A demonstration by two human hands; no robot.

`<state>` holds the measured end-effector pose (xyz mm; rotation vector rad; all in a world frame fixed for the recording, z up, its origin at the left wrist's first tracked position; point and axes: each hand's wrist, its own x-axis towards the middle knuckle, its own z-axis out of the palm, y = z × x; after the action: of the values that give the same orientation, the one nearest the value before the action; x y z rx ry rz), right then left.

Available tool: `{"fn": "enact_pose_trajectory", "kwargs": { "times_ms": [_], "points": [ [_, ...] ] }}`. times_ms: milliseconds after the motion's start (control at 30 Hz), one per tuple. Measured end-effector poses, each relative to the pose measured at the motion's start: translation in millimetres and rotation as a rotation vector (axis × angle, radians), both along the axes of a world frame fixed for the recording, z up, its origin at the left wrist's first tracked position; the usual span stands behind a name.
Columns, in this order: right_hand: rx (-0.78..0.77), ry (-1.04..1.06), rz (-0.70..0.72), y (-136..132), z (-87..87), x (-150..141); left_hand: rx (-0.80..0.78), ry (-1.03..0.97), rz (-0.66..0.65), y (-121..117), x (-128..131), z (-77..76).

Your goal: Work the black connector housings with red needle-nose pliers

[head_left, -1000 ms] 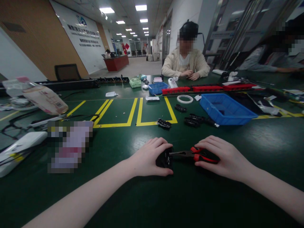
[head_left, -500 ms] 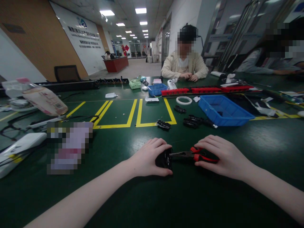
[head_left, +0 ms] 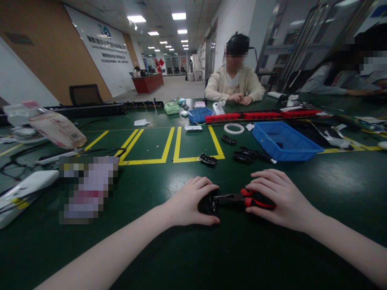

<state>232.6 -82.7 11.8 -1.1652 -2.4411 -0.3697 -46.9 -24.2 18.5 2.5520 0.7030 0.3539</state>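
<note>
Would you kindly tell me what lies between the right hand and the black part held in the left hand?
The head view shows red-handled pliers bridging that stretch, nose tip at the black part, other end at the right hand.

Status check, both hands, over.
Left hand gripping black part. Right hand holding red-handled pliers, tips at the part. Nothing visible between hands except pliers; loose black pieces lie beyond.

Red-and-black pliers [head_left: 257, 201], blue basket [head_left: 287, 154], plain green table [head_left: 181, 253], yellow stripes [head_left: 145, 161].

The bottle's [head_left: 57, 128] lettering is too blurred to read.
</note>
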Motion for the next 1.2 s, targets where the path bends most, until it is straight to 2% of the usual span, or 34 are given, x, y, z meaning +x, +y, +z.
{"fn": "enact_pose_trajectory", "kwargs": {
  "times_ms": [200,433,700,1200],
  "points": [
    [0.053,-0.05,0.002,2,1.1,6,-0.005,-0.006,-0.011,1,-1,-1.0],
    [0.039,0.026,-0.012,4,2.6,14,-0.006,-0.003,-0.003,2,0,-1.9],
    [-0.034,0.04,-0.011,2,0.1,9,0.012,0.011,-0.01,1,-1,-1.5],
    [-0.04,0.012,0.011,2,0.1,6,0.012,0.018,-0.011,0,-1,0.3]
  ]
}}
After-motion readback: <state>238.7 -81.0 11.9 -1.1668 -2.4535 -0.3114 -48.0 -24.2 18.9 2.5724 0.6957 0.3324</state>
